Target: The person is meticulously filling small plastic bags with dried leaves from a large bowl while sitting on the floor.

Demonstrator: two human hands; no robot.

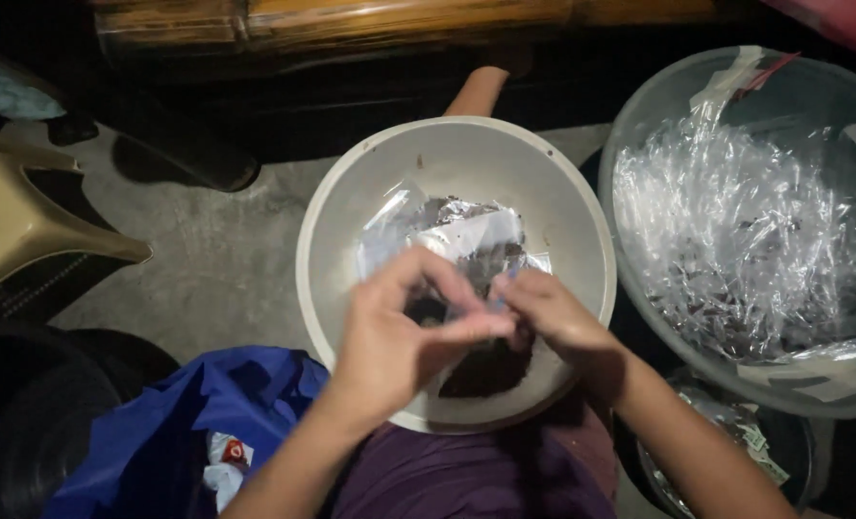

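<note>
Two hands meeting over white bowl: left hand and right hand both pinching small clear packet, working it open above dark contents; next needing clean tear

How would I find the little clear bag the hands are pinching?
Find the big round white plastic bowl in the middle. Over it, the left hand and right hand meet, pinching a small clear plastic packet. Unlike the clear crumpled wrappers heaped in the neighbouring tub, it is held.

A bowl sits in the middle, a tub to its right, a bag at lower left.
</note>
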